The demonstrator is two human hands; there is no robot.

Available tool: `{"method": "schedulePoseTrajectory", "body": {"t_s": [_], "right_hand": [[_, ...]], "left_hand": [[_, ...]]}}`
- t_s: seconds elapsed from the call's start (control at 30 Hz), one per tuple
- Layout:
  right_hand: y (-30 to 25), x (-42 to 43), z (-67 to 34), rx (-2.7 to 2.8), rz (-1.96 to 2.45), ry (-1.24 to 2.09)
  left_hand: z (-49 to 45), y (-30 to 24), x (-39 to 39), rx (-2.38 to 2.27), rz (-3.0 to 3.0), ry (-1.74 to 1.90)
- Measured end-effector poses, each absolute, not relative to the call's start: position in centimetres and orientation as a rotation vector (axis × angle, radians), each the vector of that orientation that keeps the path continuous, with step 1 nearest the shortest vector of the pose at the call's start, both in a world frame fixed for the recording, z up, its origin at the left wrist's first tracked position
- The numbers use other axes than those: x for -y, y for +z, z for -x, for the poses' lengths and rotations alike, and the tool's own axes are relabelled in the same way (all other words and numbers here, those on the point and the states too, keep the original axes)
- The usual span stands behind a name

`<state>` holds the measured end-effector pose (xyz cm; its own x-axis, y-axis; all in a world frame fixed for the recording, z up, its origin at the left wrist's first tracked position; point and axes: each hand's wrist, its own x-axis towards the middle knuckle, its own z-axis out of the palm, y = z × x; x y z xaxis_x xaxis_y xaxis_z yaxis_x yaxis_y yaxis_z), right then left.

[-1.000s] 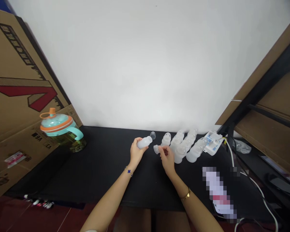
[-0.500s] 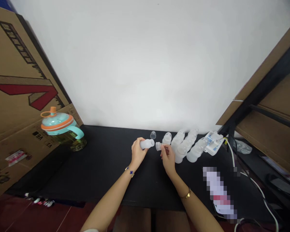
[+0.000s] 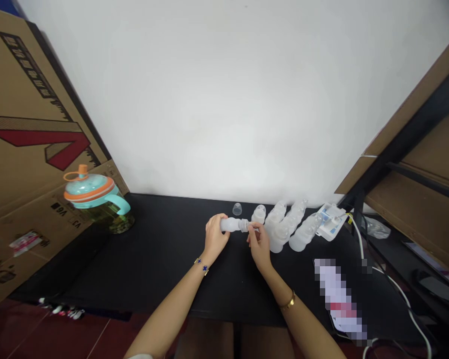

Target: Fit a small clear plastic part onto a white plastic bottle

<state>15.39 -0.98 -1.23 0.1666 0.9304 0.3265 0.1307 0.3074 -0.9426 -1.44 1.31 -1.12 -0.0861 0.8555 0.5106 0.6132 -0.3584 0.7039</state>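
My left hand (image 3: 215, 235) is closed around a translucent white baby bottle (image 3: 230, 225), which lies sideways in the air over the black table. At the bottle's mouth sits a clear nipple collar (image 3: 244, 225), touching the neck. My right hand (image 3: 259, 243) pinches the far end of that collar; the nipple itself is mostly hidden by the fingers. Behind the bottle, a clear dome cap (image 3: 237, 209) rests on the table. Just right of my right hand stand several capped baby bottles (image 3: 298, 238) in a cluster.
A large jug (image 3: 97, 199) with a turquoise handle stands at the left beside a cardboard box (image 3: 33, 149). A white plastic package (image 3: 331, 221), a blurred-out flat object (image 3: 340, 299) and a white cable (image 3: 400, 289) lie on the right. The wall borders the black table (image 3: 153, 269).
The bottle in my left hand has moved right and now meets the collar, closing the gap between them. My right hand has barely moved.
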Motion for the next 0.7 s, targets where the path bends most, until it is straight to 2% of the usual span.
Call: {"method": "schedulePoseTrajectory", "body": {"t_s": [0.7], "right_hand": [[-1.35, 0.96, -15.47, 1.351, 1.127, 0.777]], "left_hand": [[1.12, -1.00, -1.04, -1.564, -2.002, 1.437]]}}
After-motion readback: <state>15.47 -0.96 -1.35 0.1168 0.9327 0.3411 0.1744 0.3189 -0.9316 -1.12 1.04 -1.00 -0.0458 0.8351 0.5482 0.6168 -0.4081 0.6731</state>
